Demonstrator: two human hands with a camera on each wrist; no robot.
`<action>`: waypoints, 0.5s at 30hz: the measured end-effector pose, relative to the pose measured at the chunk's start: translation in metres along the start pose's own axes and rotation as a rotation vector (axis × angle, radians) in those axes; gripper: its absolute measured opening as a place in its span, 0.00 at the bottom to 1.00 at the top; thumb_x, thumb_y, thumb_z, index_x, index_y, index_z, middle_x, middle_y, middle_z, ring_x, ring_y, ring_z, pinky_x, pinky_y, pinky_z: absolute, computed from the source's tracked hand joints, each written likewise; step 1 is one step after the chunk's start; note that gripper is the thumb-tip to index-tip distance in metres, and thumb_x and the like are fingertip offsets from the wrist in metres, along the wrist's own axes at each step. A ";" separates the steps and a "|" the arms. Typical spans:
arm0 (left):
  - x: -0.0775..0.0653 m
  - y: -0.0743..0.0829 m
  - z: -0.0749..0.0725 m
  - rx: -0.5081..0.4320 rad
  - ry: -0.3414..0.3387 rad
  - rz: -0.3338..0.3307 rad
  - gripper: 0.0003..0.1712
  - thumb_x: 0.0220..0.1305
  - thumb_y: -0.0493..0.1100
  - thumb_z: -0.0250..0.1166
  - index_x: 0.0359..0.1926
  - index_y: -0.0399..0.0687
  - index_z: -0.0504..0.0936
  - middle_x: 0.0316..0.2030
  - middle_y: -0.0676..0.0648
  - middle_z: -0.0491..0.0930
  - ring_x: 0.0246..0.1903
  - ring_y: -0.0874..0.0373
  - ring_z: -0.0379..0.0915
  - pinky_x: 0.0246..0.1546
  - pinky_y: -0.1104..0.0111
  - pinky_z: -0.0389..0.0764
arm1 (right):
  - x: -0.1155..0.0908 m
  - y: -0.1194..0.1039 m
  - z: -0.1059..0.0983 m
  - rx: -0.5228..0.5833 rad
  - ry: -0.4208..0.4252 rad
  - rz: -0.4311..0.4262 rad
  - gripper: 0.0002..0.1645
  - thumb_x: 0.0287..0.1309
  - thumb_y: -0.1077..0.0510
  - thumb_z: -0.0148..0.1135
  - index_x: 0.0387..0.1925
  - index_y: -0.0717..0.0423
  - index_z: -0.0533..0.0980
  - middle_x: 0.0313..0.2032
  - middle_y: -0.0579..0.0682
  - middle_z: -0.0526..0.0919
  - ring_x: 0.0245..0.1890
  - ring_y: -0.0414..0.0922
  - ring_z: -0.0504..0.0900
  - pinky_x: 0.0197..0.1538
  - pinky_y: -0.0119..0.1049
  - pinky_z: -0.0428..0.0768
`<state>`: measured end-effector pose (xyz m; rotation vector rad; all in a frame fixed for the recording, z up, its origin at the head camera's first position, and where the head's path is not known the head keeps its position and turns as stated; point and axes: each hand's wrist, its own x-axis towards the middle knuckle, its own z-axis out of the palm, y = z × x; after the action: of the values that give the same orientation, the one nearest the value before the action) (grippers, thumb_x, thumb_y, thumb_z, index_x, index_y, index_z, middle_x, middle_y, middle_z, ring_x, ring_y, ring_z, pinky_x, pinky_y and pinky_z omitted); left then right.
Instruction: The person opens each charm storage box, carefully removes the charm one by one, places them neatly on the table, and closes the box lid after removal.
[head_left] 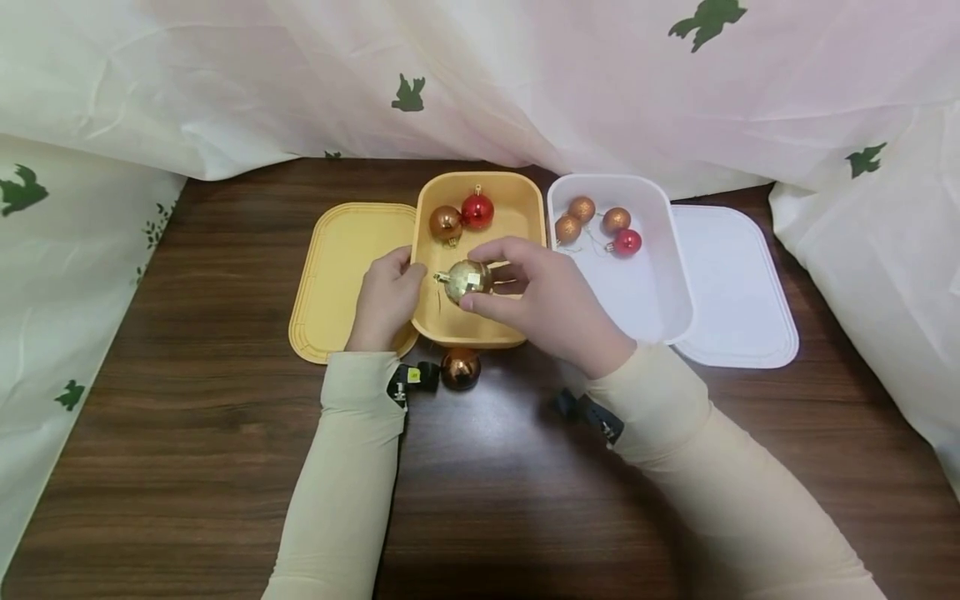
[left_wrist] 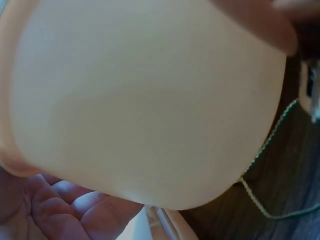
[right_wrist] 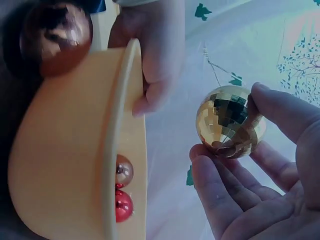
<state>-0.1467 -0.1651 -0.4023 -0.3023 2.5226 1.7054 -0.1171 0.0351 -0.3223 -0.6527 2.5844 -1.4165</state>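
Observation:
Between thumb and fingers my right hand (head_left: 558, 296) pinches a gold mirrored bauble (head_left: 467, 282), held over the yellow box (head_left: 480, 335). A loop of thread trails from its cap in the right wrist view. My left hand (head_left: 386, 300) grips the left rim of that box, its thumb over the edge. Inside the box lie a bronze bauble (head_left: 446, 222) and a shiny red bauble (head_left: 477, 212), side by side near the back. Another bronze bauble (head_left: 461, 369) rests on the table just in front of the box. The box wall (left_wrist: 150, 110) fills most of the left wrist view.
A white box (head_left: 678, 283) on the right holds several small orange baubles (head_left: 581, 209) and a small red one (head_left: 627, 242). Flat lids lie beside the boxes, yellow (head_left: 330, 275) at left and white (head_left: 738, 292) at right. Bird-patterned cloth (head_left: 525, 92) hangs behind the table (head_left: 187, 417).

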 end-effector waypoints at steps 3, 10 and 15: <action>0.001 0.000 0.000 0.015 0.014 0.004 0.22 0.66 0.43 0.49 0.59 0.43 0.74 0.39 0.43 0.81 0.30 0.52 0.79 0.27 0.65 0.80 | -0.007 0.001 0.002 0.010 0.029 -0.021 0.24 0.46 0.48 0.72 0.46 0.48 0.77 0.42 0.38 0.81 0.41 0.36 0.80 0.48 0.35 0.78; 0.002 -0.002 0.004 0.053 0.039 -0.003 0.22 0.67 0.44 0.48 0.59 0.44 0.74 0.37 0.44 0.81 0.27 0.54 0.77 0.25 0.66 0.78 | -0.026 0.006 0.003 0.016 0.081 -0.031 0.23 0.45 0.50 0.73 0.45 0.48 0.78 0.42 0.38 0.82 0.40 0.37 0.80 0.48 0.32 0.77; 0.001 -0.001 0.004 0.056 0.042 -0.010 0.22 0.67 0.44 0.48 0.59 0.45 0.74 0.38 0.44 0.80 0.29 0.52 0.77 0.25 0.65 0.77 | -0.041 0.010 0.002 0.064 0.082 -0.032 0.24 0.44 0.51 0.73 0.46 0.47 0.78 0.43 0.37 0.81 0.42 0.36 0.80 0.47 0.34 0.78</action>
<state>-0.1477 -0.1616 -0.4047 -0.3490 2.5881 1.6392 -0.0825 0.0557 -0.3361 -0.6423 2.5886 -1.5605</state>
